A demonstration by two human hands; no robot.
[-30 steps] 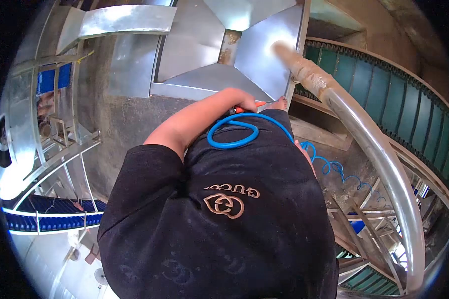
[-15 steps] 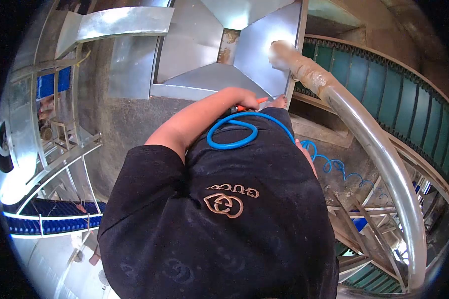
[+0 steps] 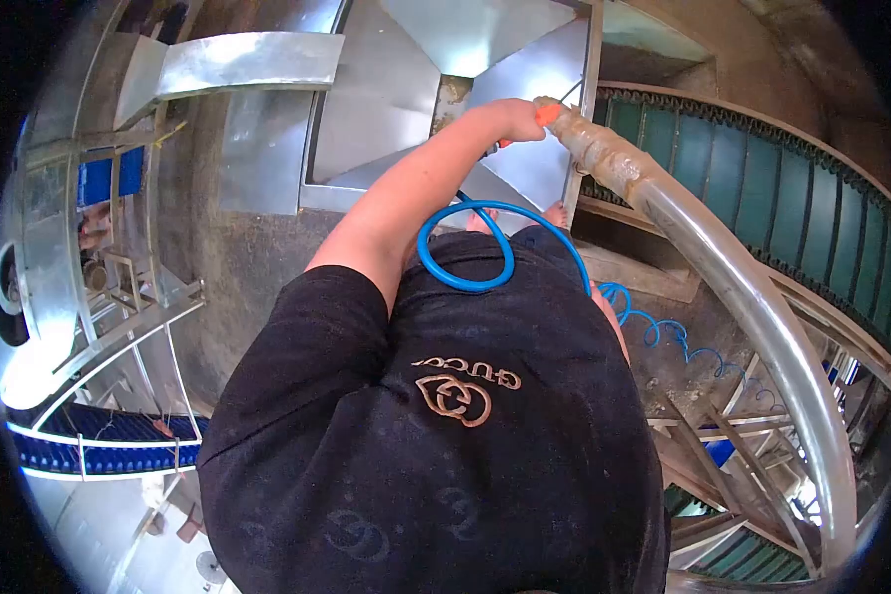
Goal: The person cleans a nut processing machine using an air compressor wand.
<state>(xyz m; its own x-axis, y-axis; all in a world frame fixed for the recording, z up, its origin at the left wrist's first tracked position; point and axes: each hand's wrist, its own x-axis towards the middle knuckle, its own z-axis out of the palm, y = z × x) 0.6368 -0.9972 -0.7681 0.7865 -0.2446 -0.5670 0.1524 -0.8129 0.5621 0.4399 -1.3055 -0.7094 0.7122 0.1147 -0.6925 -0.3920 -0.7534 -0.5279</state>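
Note:
My left hand (image 3: 518, 120) is closed around an air blow gun with orange parts (image 3: 548, 115). The gun's thin dark nozzle (image 3: 571, 90) points up and right, beside the tape-wrapped end of a large shiny pipe (image 3: 604, 147). A blue air hose (image 3: 465, 287) loops from the gun over my lap and passes my right side. My right hand (image 3: 612, 312) is low at my right hip, close to the hose; its fingers are mostly hidden. Beyond my left hand lies a square metal hopper (image 3: 376, 89) with sloping sides and a stained opening at its middle.
A green ribbed conveyor belt (image 3: 762, 178) runs along the right. Blue hose coils (image 3: 668, 332) hang over the floor there. At the left are a metal chute (image 3: 247, 61), metal frames and a blue belt (image 3: 99, 441). My bare foot (image 3: 556, 214) is at the hopper's near edge.
My left hand has moved up and away from my lap with the air blow gun, to the pipe's wrapped end. The hose loop has been drawn along. My right hand has barely moved.

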